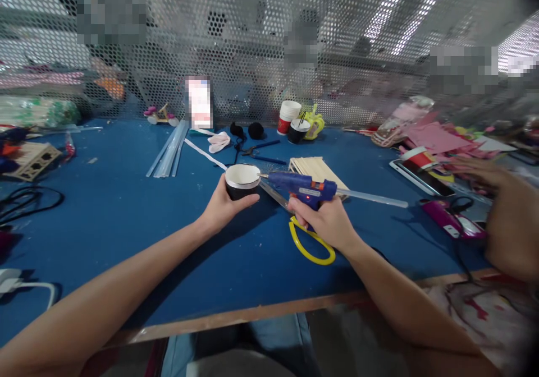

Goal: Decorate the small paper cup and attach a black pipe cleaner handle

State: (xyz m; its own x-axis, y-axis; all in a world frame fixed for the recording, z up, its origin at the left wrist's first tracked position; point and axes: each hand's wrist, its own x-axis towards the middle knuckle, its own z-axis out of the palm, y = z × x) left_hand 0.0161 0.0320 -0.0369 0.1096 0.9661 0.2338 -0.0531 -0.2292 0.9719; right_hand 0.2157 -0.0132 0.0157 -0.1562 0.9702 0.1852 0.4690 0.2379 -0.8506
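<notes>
My left hand (223, 206) is wrapped round a small black paper cup (241, 181) with a white inside, holding it upright on the blue table (126, 220). My right hand (324, 223) grips a blue hot glue gun (301, 185). Its nozzle points left and nearly touches the cup's rim. A clear glue stick (373, 198) juts from the back of the gun. Yellow-handled scissors (309, 245) lie under my right hand.
A stack of wooden sticks (314, 169) lies behind the gun, loose glue sticks (168, 150) to the left. Stacked cups (290, 118) stand by the mesh wall. Another person's arm (509, 220) reaches in at right, near pink paper scraps (433, 136) and a tablet (416, 178).
</notes>
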